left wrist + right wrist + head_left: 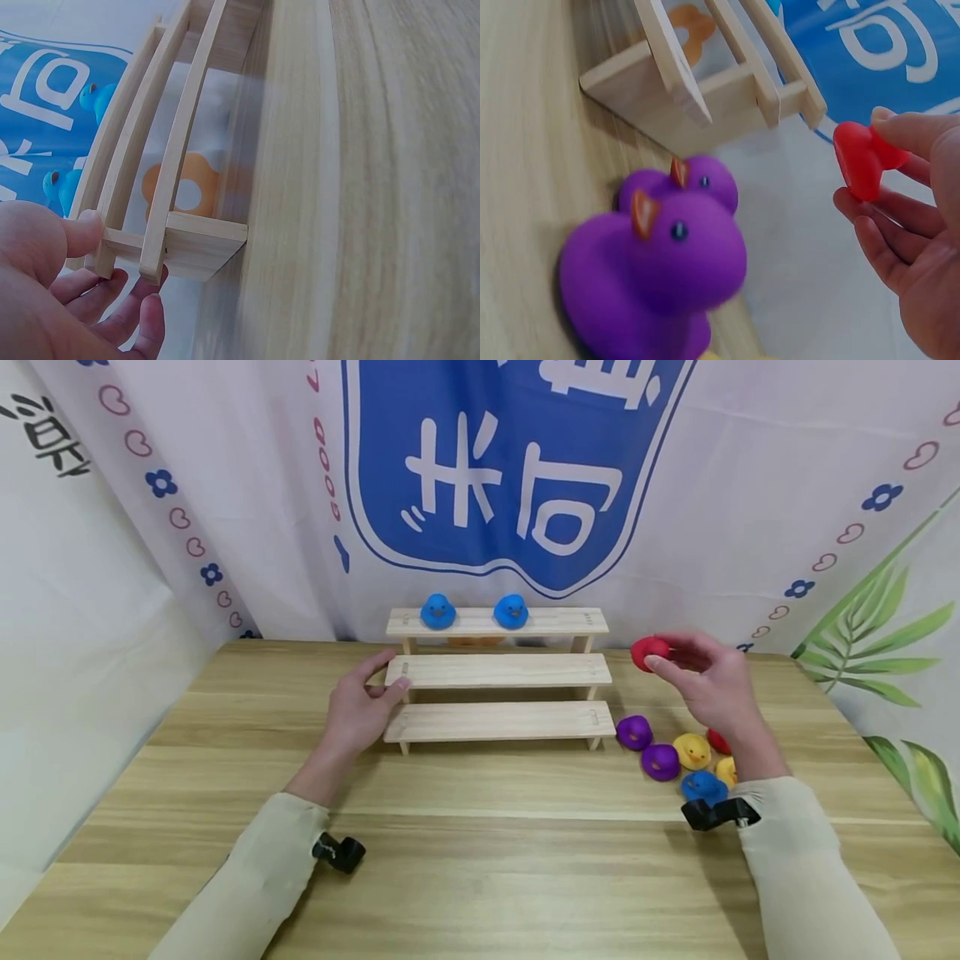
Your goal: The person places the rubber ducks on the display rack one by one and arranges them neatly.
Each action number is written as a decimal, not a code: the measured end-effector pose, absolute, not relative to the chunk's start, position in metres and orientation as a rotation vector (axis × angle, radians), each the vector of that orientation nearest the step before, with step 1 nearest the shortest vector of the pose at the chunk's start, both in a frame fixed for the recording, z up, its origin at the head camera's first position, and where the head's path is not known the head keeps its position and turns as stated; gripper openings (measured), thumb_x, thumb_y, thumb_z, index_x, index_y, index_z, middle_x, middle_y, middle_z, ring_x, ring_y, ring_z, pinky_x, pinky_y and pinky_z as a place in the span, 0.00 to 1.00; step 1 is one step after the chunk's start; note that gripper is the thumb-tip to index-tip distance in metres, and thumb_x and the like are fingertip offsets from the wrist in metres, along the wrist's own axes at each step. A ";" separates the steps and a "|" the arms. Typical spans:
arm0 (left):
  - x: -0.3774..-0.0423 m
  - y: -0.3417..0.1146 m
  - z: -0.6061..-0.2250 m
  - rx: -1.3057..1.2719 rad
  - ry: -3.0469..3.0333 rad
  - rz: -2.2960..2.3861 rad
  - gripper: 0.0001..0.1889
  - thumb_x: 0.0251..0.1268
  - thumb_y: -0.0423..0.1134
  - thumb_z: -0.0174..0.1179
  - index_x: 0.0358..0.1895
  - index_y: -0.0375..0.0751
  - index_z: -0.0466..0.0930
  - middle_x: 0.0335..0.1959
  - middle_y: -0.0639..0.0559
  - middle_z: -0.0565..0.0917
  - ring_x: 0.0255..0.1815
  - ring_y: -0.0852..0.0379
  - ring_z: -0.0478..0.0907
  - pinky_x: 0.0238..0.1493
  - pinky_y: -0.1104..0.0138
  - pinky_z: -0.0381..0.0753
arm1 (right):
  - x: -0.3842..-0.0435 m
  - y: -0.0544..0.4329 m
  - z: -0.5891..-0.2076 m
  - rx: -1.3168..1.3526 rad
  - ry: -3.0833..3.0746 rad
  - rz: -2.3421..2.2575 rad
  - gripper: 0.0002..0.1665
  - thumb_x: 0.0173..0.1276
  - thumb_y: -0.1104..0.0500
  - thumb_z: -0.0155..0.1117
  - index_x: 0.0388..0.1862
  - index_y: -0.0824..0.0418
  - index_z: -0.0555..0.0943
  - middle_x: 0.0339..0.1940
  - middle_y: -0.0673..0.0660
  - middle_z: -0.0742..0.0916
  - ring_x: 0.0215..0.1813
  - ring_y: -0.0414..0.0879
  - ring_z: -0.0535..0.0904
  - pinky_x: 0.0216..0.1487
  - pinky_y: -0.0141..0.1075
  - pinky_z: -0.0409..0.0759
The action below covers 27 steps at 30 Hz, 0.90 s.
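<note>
A three-step wooden shelf (498,720) stands on the table. My left hand (360,703) grips its left end, the thumb on the middle board (142,127) and the fingers round the edge. Two blue rubber ducks (438,612) sit apart on the top step. To the right of the shelf, my right hand (708,681) pinches a red rubber duck (861,159) between thumb and fingers, above the table. Below that hand lie two purple rubber ducks (661,762), a yellow duck (692,751), a blue duck (703,787) and, partly hidden by the wrist, another red duck (718,742).
A second yellow duck (726,771) is half covered by the right wrist. Behind the shelf hangs a white curtain (262,485) with a blue printed emblem (480,552). The wooden tabletop (480,860) reaches toward me between both forearms.
</note>
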<state>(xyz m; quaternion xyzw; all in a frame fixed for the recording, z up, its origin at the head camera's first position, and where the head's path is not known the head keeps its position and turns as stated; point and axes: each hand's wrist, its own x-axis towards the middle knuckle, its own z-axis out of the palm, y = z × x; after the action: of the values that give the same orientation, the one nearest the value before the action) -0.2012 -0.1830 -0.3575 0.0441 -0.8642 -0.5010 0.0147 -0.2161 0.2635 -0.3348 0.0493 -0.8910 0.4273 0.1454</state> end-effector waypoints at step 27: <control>-0.202 -0.182 -0.357 0.146 -2.676 -1.574 0.32 0.81 0.50 0.61 0.83 0.57 0.65 0.84 0.52 0.67 0.60 0.47 0.81 0.40 0.70 0.81 | -0.250 0.203 -0.311 0.340 -2.463 1.478 0.25 0.77 0.53 0.69 0.69 0.60 0.80 0.64 0.59 0.85 0.65 0.49 0.83 0.69 0.33 0.80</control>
<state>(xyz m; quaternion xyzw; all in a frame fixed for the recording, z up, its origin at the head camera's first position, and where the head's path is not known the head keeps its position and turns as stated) -0.2022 -0.1823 -0.3568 0.0471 -0.8609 -0.5063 0.0168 -0.2503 0.2027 -0.3108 0.1167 -0.8450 0.5069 0.1241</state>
